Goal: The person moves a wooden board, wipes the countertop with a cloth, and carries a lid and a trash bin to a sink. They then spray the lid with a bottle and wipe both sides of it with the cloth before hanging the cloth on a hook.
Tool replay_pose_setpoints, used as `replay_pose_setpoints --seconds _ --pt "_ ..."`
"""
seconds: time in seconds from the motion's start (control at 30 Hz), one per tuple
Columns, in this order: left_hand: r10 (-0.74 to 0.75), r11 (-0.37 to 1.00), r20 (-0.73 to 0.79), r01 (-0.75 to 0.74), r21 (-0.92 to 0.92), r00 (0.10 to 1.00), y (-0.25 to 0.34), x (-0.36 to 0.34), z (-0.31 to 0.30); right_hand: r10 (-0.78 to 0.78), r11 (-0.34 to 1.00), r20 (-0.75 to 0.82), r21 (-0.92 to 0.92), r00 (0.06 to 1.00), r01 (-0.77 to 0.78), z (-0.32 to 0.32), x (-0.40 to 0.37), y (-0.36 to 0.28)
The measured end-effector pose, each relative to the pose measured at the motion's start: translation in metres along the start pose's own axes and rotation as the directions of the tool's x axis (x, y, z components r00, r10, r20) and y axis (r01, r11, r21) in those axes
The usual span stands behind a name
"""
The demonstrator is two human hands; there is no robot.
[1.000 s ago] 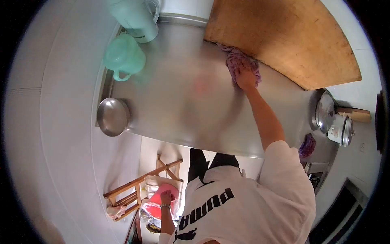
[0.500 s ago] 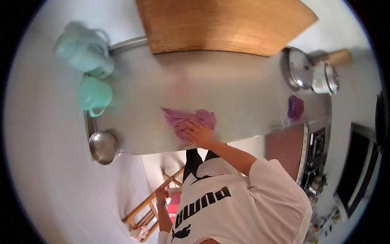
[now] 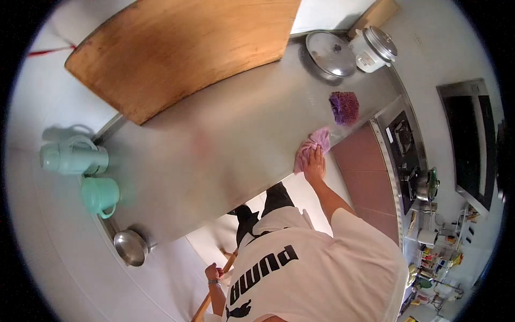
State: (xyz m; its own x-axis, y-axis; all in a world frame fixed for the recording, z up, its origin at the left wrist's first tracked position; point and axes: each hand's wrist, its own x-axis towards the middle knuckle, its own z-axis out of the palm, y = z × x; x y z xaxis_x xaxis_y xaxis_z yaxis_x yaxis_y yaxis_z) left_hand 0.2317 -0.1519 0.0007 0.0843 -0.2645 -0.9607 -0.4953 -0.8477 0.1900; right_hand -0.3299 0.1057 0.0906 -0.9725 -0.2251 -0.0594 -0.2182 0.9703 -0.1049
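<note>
1. head view: at the far left, a pale blue thermos jug [image 3: 80, 155] is seen at the end of the metal tabletop [image 3: 225, 155], with a green mug [image 3: 99, 195] set just beside it.
2. nearer the front corner on that side, a metal bowl [image 3: 130, 248] is placed.
3. along the back, a large wooden board [image 3: 182, 53] is stood by the wall, its curved lower edge brought down to the tabletop.
4. below the front edge, the left hand [image 3: 213, 272] is held low beside a wooden frame [image 3: 230, 263]; its fingers are partly curled, but whether anything is gripped cannot be told. a watch [image 3: 214, 282] is worn on that wrist.
5. further right, a pink cloth [image 3: 309, 147] is spread, crumpled, at the tabletop's front edge. the right hand [image 3: 315, 166] is laid over it, fingers stretched out; whether any fold is pinched cannot be told.
6. behind the cloth, a lidded pan [image 3: 330, 53] is set near the back wall, and a shaggy purple mitt [image 3: 344, 107] is left between the two.
7. beside the pan, a white rice cooker [image 3: 374, 49] is placed.
8. at the right, a black stove [image 3: 402, 150] is seen, with a pot [image 3: 427, 185] beside it.
</note>
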Motion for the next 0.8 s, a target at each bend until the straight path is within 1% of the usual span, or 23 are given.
replay_pose_setpoints --seconds 0.03,0.07,0.13,0.2,0.27,0.33,0.37,0.4,0.43,0.47,0.53,0.57,0.63,0.67,0.73,0.77,0.8 --pt "0.001 1.0 -0.004 -0.001 -0.011 1.0 0.005 -0.004 0.007 0.088 0.996 -0.037 0.03 0.995 -0.086 0.004 0.009 0.006" --pt "0.002 1.0 -0.011 -0.002 -0.022 1.0 0.01 -0.008 0.013 0.097 0.995 -0.037 0.04 0.995 -0.096 0.007 0.019 0.014" --pt "0.009 0.999 -0.022 -0.01 -0.033 1.0 0.02 -0.017 0.031 0.124 0.991 -0.075 -0.034 0.989 -0.127 0.012 0.042 0.032" --pt "0.061 0.998 -0.056 -0.062 -0.018 0.997 0.026 -0.024 0.049 0.125 0.991 -0.063 -0.032 0.99 -0.127 0.003 0.066 0.035" --pt "0.08 0.997 -0.058 -0.08 0.009 0.995 0.031 -0.035 0.071 0.123 0.992 -0.054 -0.029 0.991 -0.124 -0.01 0.095 0.032" --pt "0.095 0.995 -0.057 -0.093 0.037 0.994 0.029 -0.04 0.096 0.079 0.991 0.027 -0.114 0.996 -0.076 -0.02 0.128 0.025" --pt "0.107 0.992 -0.004 -0.107 0.073 0.994 0.027 -0.044 0.107 0.079 0.991 0.033 -0.106 0.996 -0.075 -0.026 0.146 0.02" --pt "0.117 0.986 0.048 -0.122 0.11 0.992 0.028 -0.048 0.119 0.026 0.993 0.077 -0.115 0.997 -0.017 -0.031 0.166 0.014" --pt "0.128 0.98 0.07 -0.137 0.144 0.989 0.028 -0.055 0.137 -0.03 0.992 0.115 -0.121 0.993 0.044 -0.036 0.19 0.009" --pt "0.149 0.969 0.075 -0.16 0.188 0.986 0.025 -0.063 0.158 -0.031 0.993 0.122 -0.109 0.992 0.044 -0.036 0.212 0.006" --pt "0.206 0.931 0.105 -0.228 0.286 0.973 0.018 -0.081 0.193 -0.13 0.992 0.05 0.001 0.99 0.13 -0.032 0.249 0.0" --pt "0.24 0.909 0.125 -0.268 0.32 0.963 0.015 -0.092 0.209 -0.131 0.991 0.059 0.014 0.99 0.13 -0.03 0.27 -0.003" --pt "0.306 0.854 0.176 -0.351 0.385 0.936 0.011 -0.109 0.23 -0.157 0.987 0.0 0.042 0.988 0.157 -0.028 0.314 -0.011" --pt "0.335 0.826 0.196 -0.388 0.41 0.922 0.01 -0.117 0.239 -0.162 0.985 0.005 0.056 0.987 0.161 -0.027 0.335 -0.015" --pt "0.385 0.77 0.238 -0.452 0.449 0.892 0.01 -0.129 0.247 -0.172 0.983 -0.055 0.055 0.984 0.175 -0.026 0.374 -0.024" --pt "0.402 0.751 0.248 -0.472 0.461 0.881 0.012 -0.134 0.251 -0.172 0.982 -0.054 0.064 0.984 0.175 -0.026 0.393 -0.029" --pt "0.415 0.732 0.265 -0.492 0.471 0.871 0.014 -0.139 0.25 -0.219 0.974 -0.065 0.048 0.974 0.222 -0.025 0.408 -0.035"
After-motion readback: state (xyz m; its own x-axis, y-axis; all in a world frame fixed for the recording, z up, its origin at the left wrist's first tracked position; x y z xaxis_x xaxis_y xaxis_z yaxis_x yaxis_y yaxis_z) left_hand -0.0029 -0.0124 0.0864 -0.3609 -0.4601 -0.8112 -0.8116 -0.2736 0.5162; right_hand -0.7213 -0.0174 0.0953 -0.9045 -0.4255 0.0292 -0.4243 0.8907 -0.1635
